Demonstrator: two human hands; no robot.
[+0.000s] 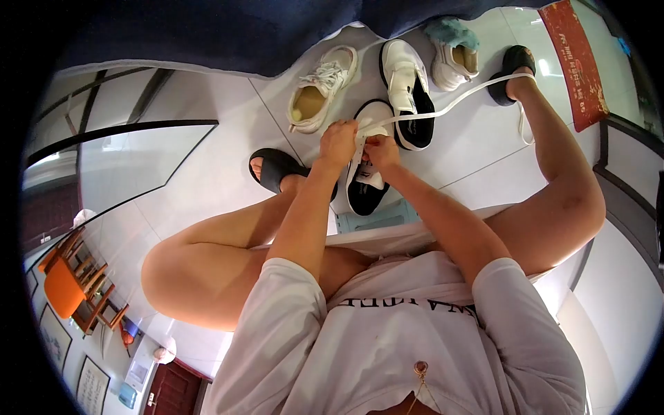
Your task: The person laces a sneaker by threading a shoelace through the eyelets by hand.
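Note:
A white shoe with a black insole (366, 194) lies on the floor between my legs. My left hand (339, 144) is closed at the left edge of this shoe, beside its eyelets. Over the shoe's tongue, my right hand (382, 152) has its fingers pinched together; what they hold is hidden. A long white lace (456, 102) runs from the shoe to the right, over my ankle, and hangs down. The matching white shoe (407, 86) lies just beyond. A beige laced sneaker (324, 88) is at the upper left.
Another pale shoe (454, 63) with a fluffy blue-green item on it sits at the upper right. Dark blue cloth (207, 34) hangs across the top. A red mat (574, 66) lies far right. A light blue stool (377, 218) is under me. An orange chair (63, 283) stands left.

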